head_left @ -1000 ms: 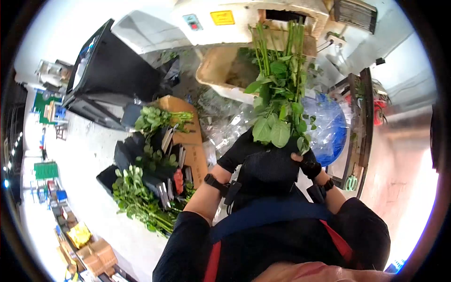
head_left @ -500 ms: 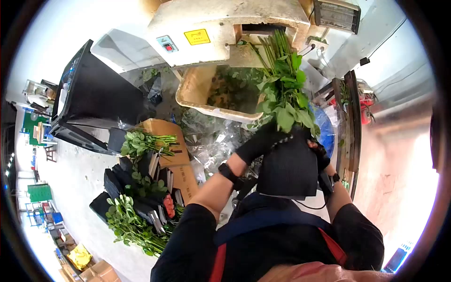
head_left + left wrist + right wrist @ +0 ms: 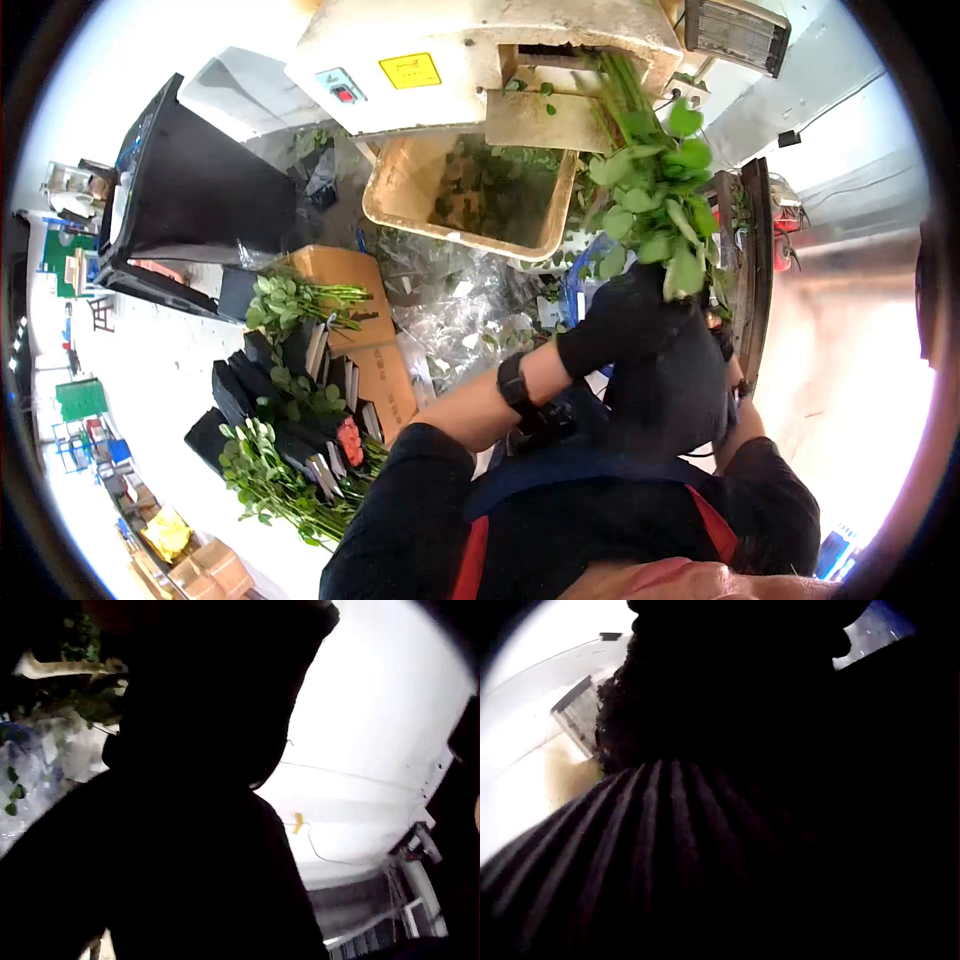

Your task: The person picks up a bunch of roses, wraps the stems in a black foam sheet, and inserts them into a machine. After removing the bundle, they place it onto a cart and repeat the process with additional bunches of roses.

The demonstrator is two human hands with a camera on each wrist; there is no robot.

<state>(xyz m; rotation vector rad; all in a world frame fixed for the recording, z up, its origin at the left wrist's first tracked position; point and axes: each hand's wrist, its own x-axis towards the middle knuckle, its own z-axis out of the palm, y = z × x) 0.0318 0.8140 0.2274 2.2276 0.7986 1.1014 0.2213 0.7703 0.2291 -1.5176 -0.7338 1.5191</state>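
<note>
Both my hands wear black gloves and hold a bunch of leafy green stems (image 3: 655, 210). Its lower end is covered by a black ribbed wrap (image 3: 660, 390), hiding whatever is inside. Just below the leaves, my left hand (image 3: 628, 315) grips the near side of the bunch. On the other side my right hand (image 3: 722, 338) grips it, partly hidden behind the wrap. The bare stem ends point away from me at the right part of the opening in a white machine (image 3: 480, 60). Dark shapes fill the left wrist view; wrap ridges show in the right one.
Below the machine sits a dirty cream bin (image 3: 405, 215) holding cut leaves. Clear plastic (image 3: 465, 325) litters the floor. To the left, several wrapped bunches (image 3: 290, 400) lie beside cardboard (image 3: 375, 370), near a large black cabinet (image 3: 215, 185). A dark frame (image 3: 757, 270) stands at the right.
The bunch has swung to the right with both hands, its stems now tilting up and left toward the machine opening. The head view has shifted, showing more of the bin and machine.
</note>
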